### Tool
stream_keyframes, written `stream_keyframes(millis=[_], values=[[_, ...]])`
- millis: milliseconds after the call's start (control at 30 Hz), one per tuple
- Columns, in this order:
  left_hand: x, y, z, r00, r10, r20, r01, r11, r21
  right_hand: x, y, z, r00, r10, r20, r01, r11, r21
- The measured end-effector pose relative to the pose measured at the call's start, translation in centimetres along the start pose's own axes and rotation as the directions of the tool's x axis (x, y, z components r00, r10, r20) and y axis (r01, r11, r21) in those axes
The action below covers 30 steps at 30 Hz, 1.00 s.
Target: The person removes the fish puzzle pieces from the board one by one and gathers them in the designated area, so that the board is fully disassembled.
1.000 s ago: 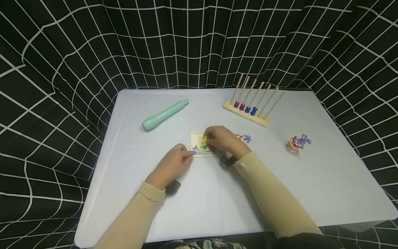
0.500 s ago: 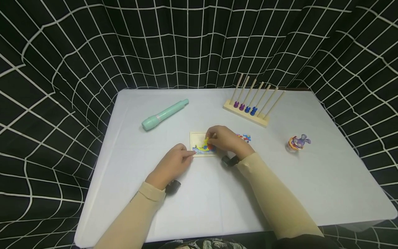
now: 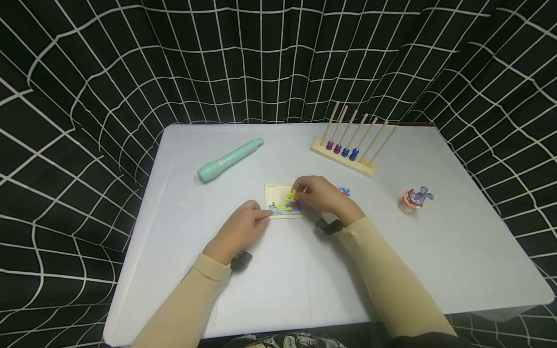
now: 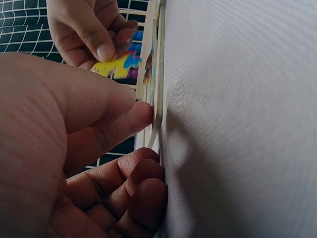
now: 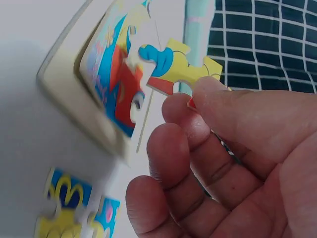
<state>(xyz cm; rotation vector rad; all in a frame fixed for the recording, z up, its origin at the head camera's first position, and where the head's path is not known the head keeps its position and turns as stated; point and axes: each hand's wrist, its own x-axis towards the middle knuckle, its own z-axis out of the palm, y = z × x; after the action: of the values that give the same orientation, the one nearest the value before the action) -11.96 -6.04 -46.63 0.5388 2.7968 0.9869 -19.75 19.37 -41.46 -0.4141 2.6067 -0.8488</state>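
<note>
My right hand [image 3: 319, 195] pinches a yellow jigsaw piece [image 5: 183, 72] with blue and red patches between thumb and index finger. It holds the piece over the right part of a small wooden puzzle board [image 3: 275, 191], tilted in the right wrist view. Along the board's lower part, fitted pieces [image 5: 121, 84] make a yellow, red and blue picture; the upper left shows bare wood. At the lower left corner, the extended index finger of my left hand [image 3: 241, 227] touches the board's edge. Its other fingers [image 4: 143, 198] curl loosely against the table.
Loose jigsaw pieces [image 5: 67, 198] lie right of the board, partly hidden by the right hand. A mint-green flashlight-shaped stick [image 3: 230, 159] lies at the back left. Behind stands a wooden peg rack [image 3: 344, 161] with purple and blue beads. A purple rabbit toy [image 3: 417, 197] sits at right.
My right hand has drawn slightly to the right with the yellow jigsaw piece, showing more of the fitted picture. My left hand stays at the board's corner.
</note>
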Motion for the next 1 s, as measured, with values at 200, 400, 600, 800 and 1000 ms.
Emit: stream_keyframes(millis=[200,400,600,800,1000], values=[[0.0,0.1,-0.1,1.000,-0.008,0.001,0.008,1.000,-0.006,-1.2,1.4,-1.0,0.999,0.036,-0.014,-0.035,0.997,0.067],[-0.1,0.1,-0.1,1.000,-0.008,-0.004,0.008,1.000,-0.013,-2.7,4.0,-2.4,0.996,0.077,-0.032,-0.074,0.991,0.108],[0.0,0.1,0.0,1.000,-0.004,-0.008,0.004,1.000,-0.009,-4.3,6.8,-4.2,0.984,0.171,-0.044,-0.166,0.981,0.099],[0.0,0.0,0.2,1.000,-0.024,-0.003,0.024,1.000,-0.003,-5.0,8.0,-5.1,0.969,0.247,0.011,-0.248,0.966,0.074],[0.0,0.1,0.1,1.000,-0.023,-0.002,0.023,1.000,-0.014,-5.2,8.3,-5.4,0.960,0.276,0.048,-0.278,0.960,0.040]])
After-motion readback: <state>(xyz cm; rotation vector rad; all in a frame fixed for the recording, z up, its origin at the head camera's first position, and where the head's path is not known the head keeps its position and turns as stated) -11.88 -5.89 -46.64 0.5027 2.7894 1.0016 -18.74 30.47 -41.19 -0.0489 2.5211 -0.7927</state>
